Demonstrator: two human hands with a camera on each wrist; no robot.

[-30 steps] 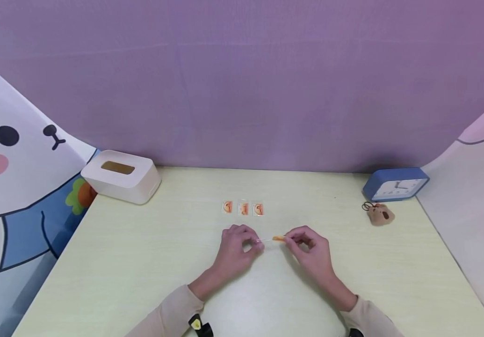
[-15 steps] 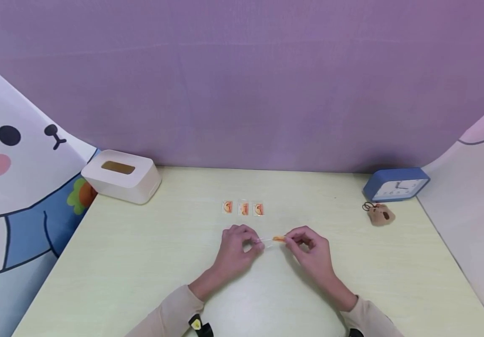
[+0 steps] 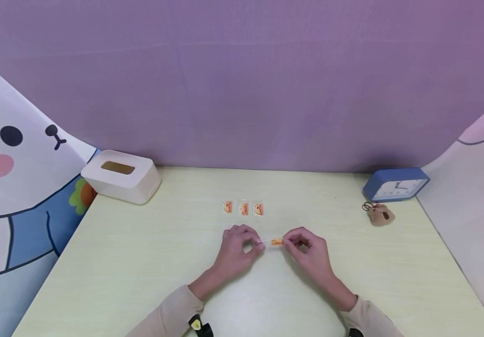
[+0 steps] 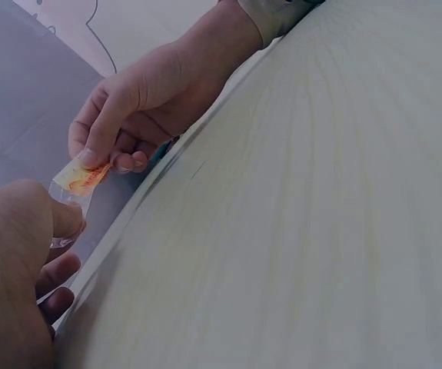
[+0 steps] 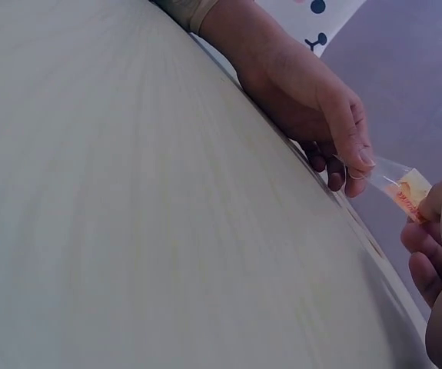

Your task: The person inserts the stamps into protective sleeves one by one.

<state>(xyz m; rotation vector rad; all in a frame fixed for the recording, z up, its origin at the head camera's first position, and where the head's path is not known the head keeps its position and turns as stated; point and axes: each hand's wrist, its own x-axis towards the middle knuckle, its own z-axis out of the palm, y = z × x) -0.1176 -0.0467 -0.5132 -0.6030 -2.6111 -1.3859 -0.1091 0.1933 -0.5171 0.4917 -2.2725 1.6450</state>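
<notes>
Between the two hands, above the tabletop, a small orange-and-yellow printed card (image 3: 277, 242) is held at or in a small clear plastic bag (image 5: 387, 174). My left hand (image 3: 237, 248) pinches the clear end of the bag between thumb and index finger. My right hand (image 3: 309, 248) pinches the printed card's outer end. The left wrist view shows the card (image 4: 82, 178) close to my left fingertips. How far the card sits inside the plastic I cannot tell. Beyond the hands lie three similar orange-printed cards in clear bags, in a row: left (image 3: 227, 207), middle (image 3: 243, 208), right (image 3: 258, 208).
A white tissue box (image 3: 121, 176) stands at the back left of the pale wooden table (image 3: 170, 224). At the back right is a blue clock (image 3: 395, 184), with a brown plush keychain (image 3: 380, 214) in front of it. A purple cloth (image 3: 242, 93) hangs behind.
My right hand has shifted slightly left and down, toward the left hand. The printed card has moved with it and turned to show more of its face. My left hand stays in place.
</notes>
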